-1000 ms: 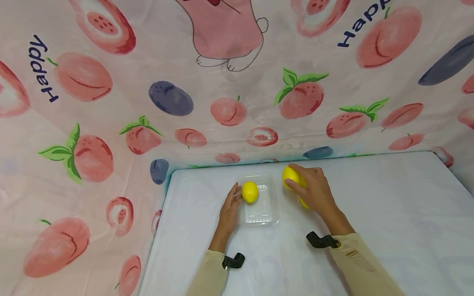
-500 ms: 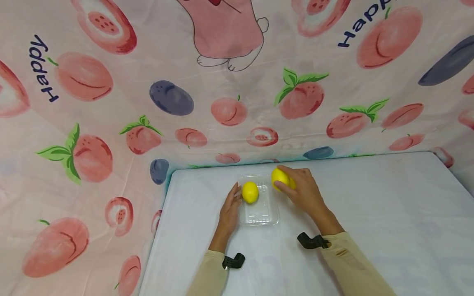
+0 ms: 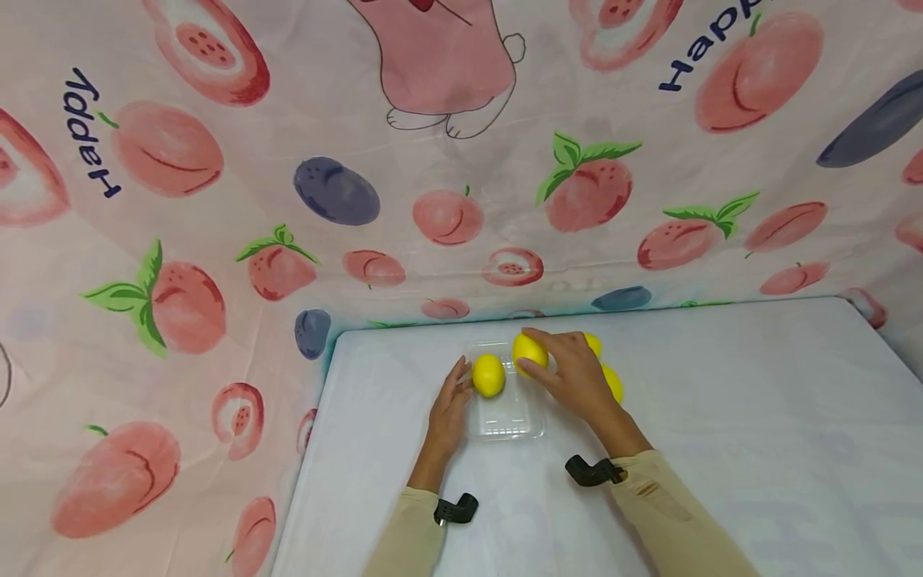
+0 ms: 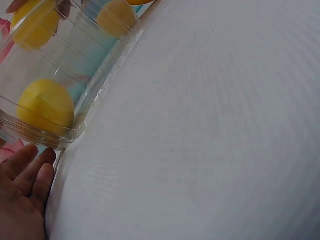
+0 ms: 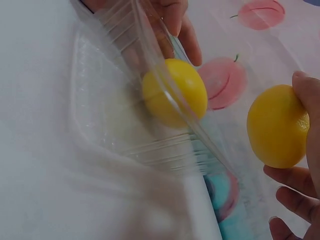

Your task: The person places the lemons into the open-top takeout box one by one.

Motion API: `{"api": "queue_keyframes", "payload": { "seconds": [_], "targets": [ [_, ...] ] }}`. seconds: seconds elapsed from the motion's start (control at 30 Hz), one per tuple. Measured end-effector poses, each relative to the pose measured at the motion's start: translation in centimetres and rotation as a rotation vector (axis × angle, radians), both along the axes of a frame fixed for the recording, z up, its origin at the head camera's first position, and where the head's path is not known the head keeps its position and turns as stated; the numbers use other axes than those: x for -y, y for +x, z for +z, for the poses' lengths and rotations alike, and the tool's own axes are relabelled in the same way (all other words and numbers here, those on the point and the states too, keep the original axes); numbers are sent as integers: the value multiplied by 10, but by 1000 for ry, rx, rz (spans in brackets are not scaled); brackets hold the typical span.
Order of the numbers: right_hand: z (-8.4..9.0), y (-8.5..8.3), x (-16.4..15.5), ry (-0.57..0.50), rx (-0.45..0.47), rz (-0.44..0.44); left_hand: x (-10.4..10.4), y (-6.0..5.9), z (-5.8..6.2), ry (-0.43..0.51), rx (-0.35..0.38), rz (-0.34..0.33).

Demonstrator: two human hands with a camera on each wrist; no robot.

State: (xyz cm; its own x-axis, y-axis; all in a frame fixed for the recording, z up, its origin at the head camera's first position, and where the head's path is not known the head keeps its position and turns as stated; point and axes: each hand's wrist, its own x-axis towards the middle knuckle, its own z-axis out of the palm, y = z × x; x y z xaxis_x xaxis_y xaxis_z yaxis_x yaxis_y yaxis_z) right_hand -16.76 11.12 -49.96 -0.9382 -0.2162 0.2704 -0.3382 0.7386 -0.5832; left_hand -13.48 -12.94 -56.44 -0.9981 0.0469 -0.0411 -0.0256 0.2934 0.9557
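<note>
A clear plastic container (image 3: 505, 421) stands on the white table, with one yellow lemon (image 3: 489, 376) inside at its left. My left hand (image 3: 449, 409) touches the container's left side, fingers extended; the left wrist view shows the fingertips (image 4: 47, 156) right at its wall. Above the container's back right part, my right hand (image 3: 580, 381) pinches a second lemon (image 3: 530, 353) between thumb and fingers. The right wrist view shows this held lemon (image 5: 277, 126) higher than the container's rim. Partly hidden behind the right hand lie two more lemons, one at the back (image 3: 594, 344) and one nearer (image 3: 613, 384).
A fruit-printed cloth (image 3: 447, 216) hangs behind the white table (image 3: 757, 417) and along its left side. Black wrist cameras are strapped to the left sleeve (image 3: 456, 509) and the right sleeve (image 3: 593, 471).
My right hand has moved left with its lemon, from beside the container to above its right part. Two lemons behind that hand have come into view. The left hand stays put.
</note>
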Motion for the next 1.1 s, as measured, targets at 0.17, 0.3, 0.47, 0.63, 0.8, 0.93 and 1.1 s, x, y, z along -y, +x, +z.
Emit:
{"api": "queue_keyframes", "payload": {
  "seconds": [0.17, 0.3, 0.47, 0.63, 0.8, 0.93, 1.1],
  "targets": [
    [-3, -2, 7, 39, -8, -2, 0, -1, 1, 19, 4, -3],
    [-6, -2, 12, 88, -36, -3, 1, -1, 1, 31, -1, -12],
    [-10, -2, 16, 134, -77, -7, 1, 0, 0, 32, -2, -18],
    [-14, -2, 19, 167, -87, -12, 1, 0, -1, 19, 6, -17],
    [-17, -2, 22, 210, -85, -17, 1, 1, 1, 23, 3, -19],
    [-19, -1, 22, 230, -97, -19, 0, 1, 1, 21, -1, -19],
    [-21, 0, 23, 259, -97, -22, 0, 1, 1, 28, -5, -20]
  ]
}}
